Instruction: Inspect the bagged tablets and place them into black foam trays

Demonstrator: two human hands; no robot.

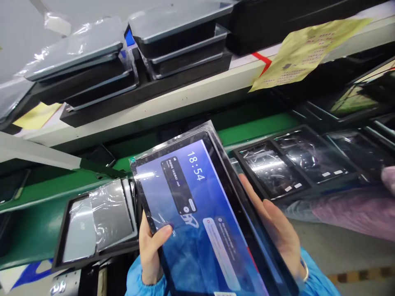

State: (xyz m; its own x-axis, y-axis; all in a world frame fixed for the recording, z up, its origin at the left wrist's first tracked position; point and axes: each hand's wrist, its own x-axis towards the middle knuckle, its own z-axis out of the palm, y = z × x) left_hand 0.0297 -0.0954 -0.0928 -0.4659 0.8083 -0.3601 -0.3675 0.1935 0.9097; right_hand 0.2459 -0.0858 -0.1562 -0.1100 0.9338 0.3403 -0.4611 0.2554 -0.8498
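Note:
Both my hands hold a tablet (197,213) in a clear plastic film, its lit screen showing 18:54 and notification cards. My left hand (151,250) grips the lower left edge, thumb resting on the screen. My right hand (274,228) supports the right edge from behind, fingers curling around the black bezel, with a ring or bangle at the wrist. Both blue sleeves show at the bottom. The tablet's lower end runs out of the picture.
A wrapped tablet in a black tray (95,224) lies left of my hands on a green-edged bench (55,185). Filmed screens in black trays (293,164) lie to the right, where a co-worker's pink sleeve (354,213) reaches in. Stacked trays (179,45) and a yellow sheet (308,53) sit on the shelf above.

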